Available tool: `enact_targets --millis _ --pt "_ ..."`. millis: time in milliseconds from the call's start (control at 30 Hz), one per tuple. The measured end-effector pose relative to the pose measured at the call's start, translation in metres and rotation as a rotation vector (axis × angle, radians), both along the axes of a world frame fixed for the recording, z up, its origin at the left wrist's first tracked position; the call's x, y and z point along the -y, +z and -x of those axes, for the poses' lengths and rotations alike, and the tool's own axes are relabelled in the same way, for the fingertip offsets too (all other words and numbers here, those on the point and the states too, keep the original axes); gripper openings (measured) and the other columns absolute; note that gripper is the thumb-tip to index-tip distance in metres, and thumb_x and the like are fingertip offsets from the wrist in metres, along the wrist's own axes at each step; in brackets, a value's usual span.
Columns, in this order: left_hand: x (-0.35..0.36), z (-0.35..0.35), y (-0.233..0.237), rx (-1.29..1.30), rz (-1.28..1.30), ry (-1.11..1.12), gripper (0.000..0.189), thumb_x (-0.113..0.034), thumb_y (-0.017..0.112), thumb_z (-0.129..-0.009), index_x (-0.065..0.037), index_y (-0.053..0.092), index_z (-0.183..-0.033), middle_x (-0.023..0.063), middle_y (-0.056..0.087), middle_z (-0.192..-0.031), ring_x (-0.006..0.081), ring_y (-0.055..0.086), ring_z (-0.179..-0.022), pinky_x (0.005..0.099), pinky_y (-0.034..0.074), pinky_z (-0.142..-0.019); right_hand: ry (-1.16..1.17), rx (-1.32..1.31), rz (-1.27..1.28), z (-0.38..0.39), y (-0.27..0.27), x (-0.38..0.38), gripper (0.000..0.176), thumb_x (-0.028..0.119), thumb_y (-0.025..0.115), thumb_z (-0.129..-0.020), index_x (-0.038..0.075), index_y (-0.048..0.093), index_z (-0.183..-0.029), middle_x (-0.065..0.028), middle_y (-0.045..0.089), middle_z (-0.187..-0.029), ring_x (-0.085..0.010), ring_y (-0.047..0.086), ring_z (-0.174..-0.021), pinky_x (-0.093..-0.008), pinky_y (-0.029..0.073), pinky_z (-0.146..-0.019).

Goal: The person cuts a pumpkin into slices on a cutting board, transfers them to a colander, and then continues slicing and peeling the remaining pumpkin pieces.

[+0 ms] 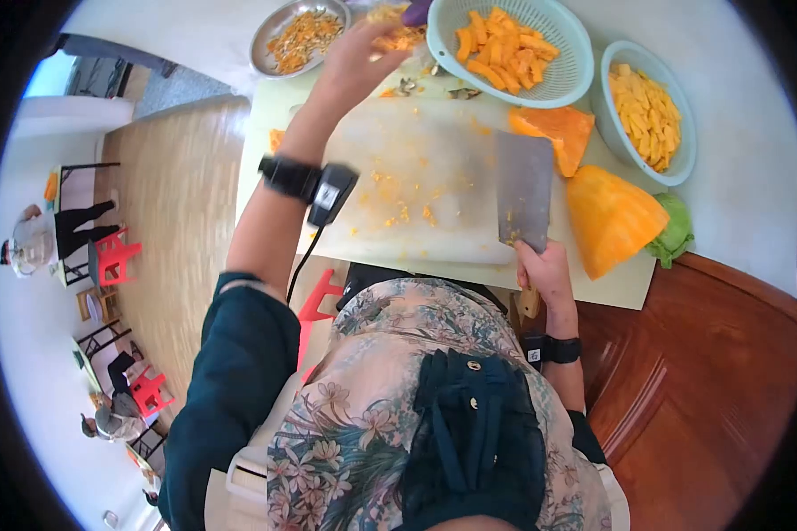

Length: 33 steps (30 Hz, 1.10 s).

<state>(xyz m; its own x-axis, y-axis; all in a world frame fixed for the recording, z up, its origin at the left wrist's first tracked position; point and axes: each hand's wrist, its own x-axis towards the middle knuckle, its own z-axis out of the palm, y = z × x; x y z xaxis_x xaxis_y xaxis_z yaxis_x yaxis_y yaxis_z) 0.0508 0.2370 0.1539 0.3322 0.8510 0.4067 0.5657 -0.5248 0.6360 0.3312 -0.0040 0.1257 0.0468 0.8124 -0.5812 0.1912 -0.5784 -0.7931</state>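
My right hand [546,271] is wrapped round the wooden handle [529,303] of a cleaver. The broad metal blade [524,186] lies over the right side of the white cutting board [345,195], with orange bits stuck near its lower end. My left hand [359,66] is stretched past the board's far left edge, thumb and fingers apart, beside a heap of orange pumpkin scraps [402,40]. I see nothing held in it. To the right of the blade are a flat pumpkin piece [562,133] and a large peeled pumpkin chunk [613,217].
A metal bowl [283,71] holds pumpkin seeds and pulp. One basket [580,71] contains pumpkin strips; another basket [607,97] contains yellow pieces. A green cabbage [675,232] sits by the wooden panel [708,372]. Red stools [115,257] and other people are at left.
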Motion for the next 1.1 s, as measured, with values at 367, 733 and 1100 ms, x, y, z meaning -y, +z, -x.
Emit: enact_targets --millis 367,733,1100 --pt "0.18 0.154 -0.074 0.456 0.328 0.914 0.017 -0.007 0.054 -0.085 0.0 0.063 -0.098 0.0079 0.064 -0.08 0.0116 0.062 -0.068 0.0231 0.048 -0.054 0.836 -0.007 0.046 0.104 -0.047 -0.047 0.034 0.019 0.046 -0.078 -0.011 0.057 -0.065 -0.0148 0.056 -0.047 -0.0239 0.057 -0.039 -0.0329 0.048 -0.045" --pt "0.237 0.168 -0.093 0.314 0.449 0.952 0.017 -0.005 0.053 -0.086 0.0 0.062 -0.099 0.0065 0.064 -0.08 0.0116 0.063 -0.069 0.0224 0.048 -0.055 0.668 0.059 0.225 0.114 -0.059 -0.059 0.027 0.014 0.053 -0.077 -0.006 0.053 -0.059 -0.0103 0.051 -0.045 -0.0194 0.053 -0.035 -0.0327 0.043 -0.036" --pt "0.245 0.164 -0.109 0.373 0.487 0.943 0.017 -0.005 0.053 -0.086 -0.001 0.062 -0.1 0.0065 0.064 -0.081 0.0112 0.063 -0.069 0.0216 0.048 -0.053 0.567 0.114 0.113 0.082 -0.021 -0.068 0.03 0.016 0.051 -0.076 -0.008 0.053 -0.06 -0.0119 0.054 -0.048 -0.0209 0.056 -0.037 -0.0328 0.045 -0.037"
